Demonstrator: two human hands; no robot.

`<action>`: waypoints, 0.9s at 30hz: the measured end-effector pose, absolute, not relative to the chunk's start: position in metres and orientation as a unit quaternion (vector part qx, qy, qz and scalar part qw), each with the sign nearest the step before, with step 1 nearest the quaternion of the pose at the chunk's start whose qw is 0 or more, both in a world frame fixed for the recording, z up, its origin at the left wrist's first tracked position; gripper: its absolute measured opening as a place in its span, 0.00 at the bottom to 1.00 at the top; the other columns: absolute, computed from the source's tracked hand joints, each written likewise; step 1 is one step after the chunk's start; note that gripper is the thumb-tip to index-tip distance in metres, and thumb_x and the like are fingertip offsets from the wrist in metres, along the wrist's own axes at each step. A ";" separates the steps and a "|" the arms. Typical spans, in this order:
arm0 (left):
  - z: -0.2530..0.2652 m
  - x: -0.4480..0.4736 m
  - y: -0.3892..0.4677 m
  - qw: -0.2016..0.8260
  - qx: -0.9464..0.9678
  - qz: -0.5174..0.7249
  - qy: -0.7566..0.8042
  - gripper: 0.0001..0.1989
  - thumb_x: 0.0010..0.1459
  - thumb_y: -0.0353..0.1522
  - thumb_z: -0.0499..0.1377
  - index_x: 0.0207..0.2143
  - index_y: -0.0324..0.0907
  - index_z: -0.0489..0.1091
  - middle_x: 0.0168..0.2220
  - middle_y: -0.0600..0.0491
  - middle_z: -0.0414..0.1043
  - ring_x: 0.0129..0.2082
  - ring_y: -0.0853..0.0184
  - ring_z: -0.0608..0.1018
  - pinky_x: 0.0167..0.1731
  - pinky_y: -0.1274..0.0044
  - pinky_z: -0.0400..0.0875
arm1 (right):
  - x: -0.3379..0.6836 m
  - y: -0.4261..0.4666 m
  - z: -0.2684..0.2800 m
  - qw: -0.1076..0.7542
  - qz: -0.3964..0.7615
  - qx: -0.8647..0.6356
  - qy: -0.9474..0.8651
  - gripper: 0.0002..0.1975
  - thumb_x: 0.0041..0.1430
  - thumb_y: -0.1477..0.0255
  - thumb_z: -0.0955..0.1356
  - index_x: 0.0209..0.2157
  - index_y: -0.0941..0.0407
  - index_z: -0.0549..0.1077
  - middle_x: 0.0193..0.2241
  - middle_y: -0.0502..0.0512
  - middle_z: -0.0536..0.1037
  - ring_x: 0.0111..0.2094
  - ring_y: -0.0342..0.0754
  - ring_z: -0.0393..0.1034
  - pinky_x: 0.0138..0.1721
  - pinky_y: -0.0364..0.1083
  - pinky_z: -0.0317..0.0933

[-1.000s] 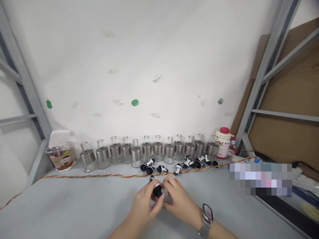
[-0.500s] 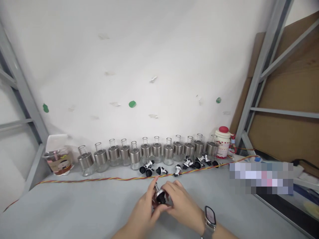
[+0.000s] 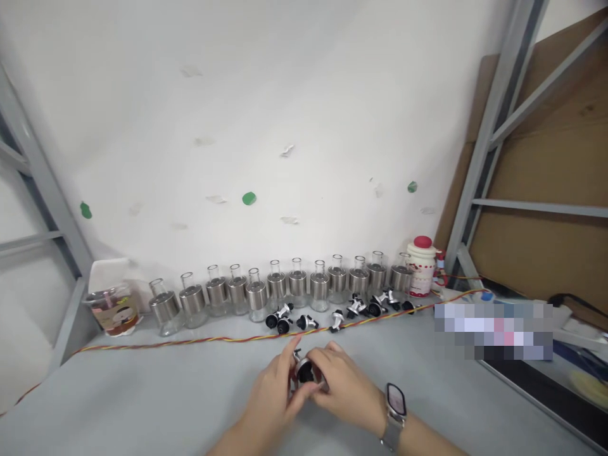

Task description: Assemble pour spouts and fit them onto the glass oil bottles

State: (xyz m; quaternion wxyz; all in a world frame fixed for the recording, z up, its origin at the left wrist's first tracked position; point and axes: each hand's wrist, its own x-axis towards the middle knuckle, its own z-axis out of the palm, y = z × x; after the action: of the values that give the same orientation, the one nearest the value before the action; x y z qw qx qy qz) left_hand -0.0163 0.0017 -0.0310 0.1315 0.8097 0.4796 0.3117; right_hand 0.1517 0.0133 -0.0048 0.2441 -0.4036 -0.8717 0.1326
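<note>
Between both hands is a silver-and-black pourer stopper (image 3: 304,370), its black plug end turned toward me. My left hand (image 3: 278,387) grips it from the left, thumb below and index finger along its side. My right hand (image 3: 339,383), with a watch (image 3: 395,405) on the wrist, closes on it from the right; its fingertips are partly hidden. Beyond the hands, more pourer stoppers (image 3: 336,320) lie on the grey table (image 3: 156,399). Behind them, several glass bottles (image 3: 257,294) with steel collars stand upright in a row, their necks uncovered.
A twisted red-yellow wire (image 3: 190,343) runs across the table before the bottles. At the left is a plastic cup with a brown label (image 3: 114,313); at the right, a cream jar with a red lid (image 3: 421,269). Metal posts (image 3: 479,152) flank the white wall.
The pourer stopper has tilted slightly in the hands, showing its black plug end more toward me. Both hands keep hold of it. The view has shifted a little.
</note>
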 end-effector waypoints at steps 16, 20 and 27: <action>-0.014 -0.008 -0.010 0.269 0.797 0.308 0.445 0.08 0.58 0.31 0.49 0.40 0.41 0.62 0.40 0.48 0.70 0.40 0.64 0.71 0.39 0.74 0.64 | 0.156 0.028 -0.011 0.261 0.583 -0.322 -0.699 0.13 0.37 0.71 0.71 0.18 0.59 0.62 0.17 0.42 0.58 0.21 0.37 0.50 0.21 0.37 0.47; -0.013 -0.006 -0.012 0.352 0.760 0.338 0.430 0.04 0.58 0.32 0.47 0.33 0.42 0.60 0.36 0.51 0.69 0.33 0.68 0.71 0.32 0.78 0.65 | 0.153 0.028 -0.015 0.277 0.624 -0.344 -0.645 0.12 0.32 0.74 0.73 0.15 0.60 0.64 0.15 0.42 0.59 0.20 0.36 0.52 0.22 0.38 0.48; -0.021 -0.003 -0.002 0.463 0.679 0.384 0.422 0.08 0.55 0.36 0.52 0.32 0.41 0.61 0.27 0.57 0.64 0.23 0.73 0.67 0.20 0.82 0.62 | 0.148 0.031 -0.026 0.301 0.618 -0.370 -0.625 0.10 0.32 0.73 0.72 0.14 0.60 0.67 0.11 0.41 0.61 0.15 0.35 0.52 0.18 0.38 0.47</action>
State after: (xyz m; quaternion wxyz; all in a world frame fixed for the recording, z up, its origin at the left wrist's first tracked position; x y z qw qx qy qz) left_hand -0.0027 -0.0019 -0.0213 0.4627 0.6785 0.4222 0.3837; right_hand 0.1481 0.0308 -0.0259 0.3006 -0.3701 -0.6250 0.6180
